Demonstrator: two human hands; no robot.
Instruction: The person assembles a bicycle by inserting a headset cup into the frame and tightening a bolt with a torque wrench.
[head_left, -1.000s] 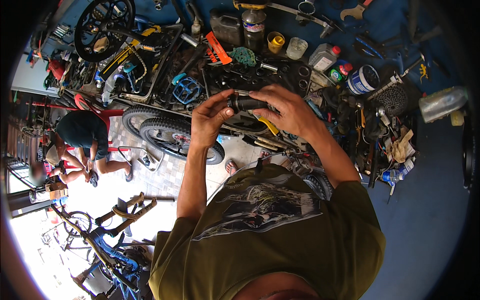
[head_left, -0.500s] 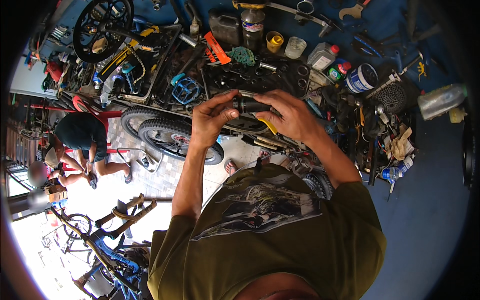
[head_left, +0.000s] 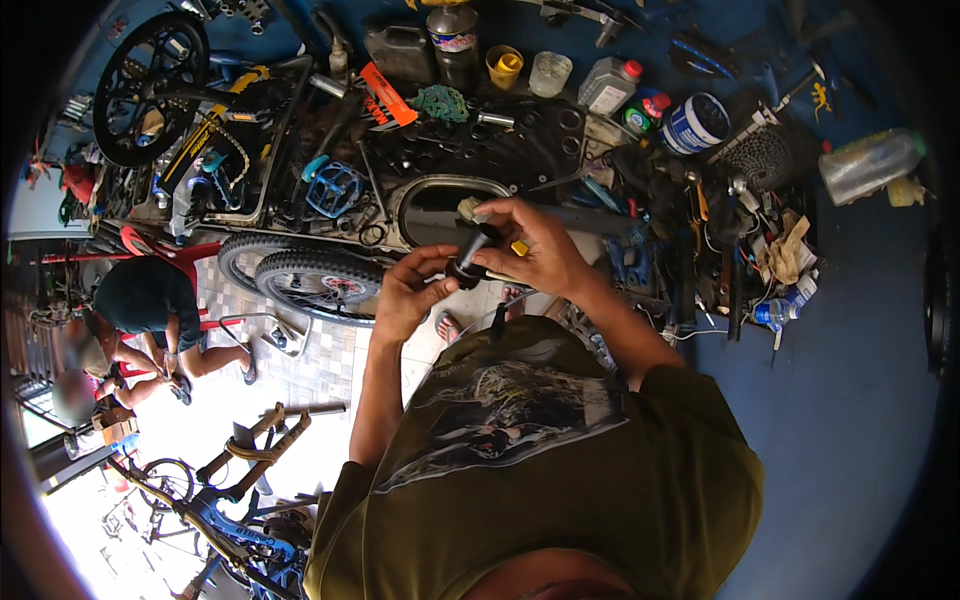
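Note:
Both hands are raised in front of my chest, near the front edge of the workbench. In their fingers is a dark cylindrical bike part (head_left: pixel 480 243), tilted, with a greyish face and a black ring at its lower end. My left hand (head_left: pixel 408 290) pinches that lower end between thumb and fingers. My right hand (head_left: pixel 538 250) grips its upper side. Also in my right hand is a yellow-handled tool (head_left: pixel 520 247), mostly hidden by the fingers. A pale, tuft-like piece (head_left: pixel 467 208) shows beside my right fingertips; it may be this tool's brush end.
An oval-rimmed basin (head_left: pixel 408 215) lies just beyond my hands. Tools, a blue pedal (head_left: pixel 334 190), bottles and tubs crowd the bench. Bicycle wheels (head_left: pixel 310 285) stand below its edge at left. Another person (head_left: pixel 150 300) sits bent over at far left, near a blue bike frame (head_left: pixel 235 525).
My hands have come lower and closer to my body. The dark part has turned from nearly level to a steep tilt. My view has shifted right, and the basin now shows.

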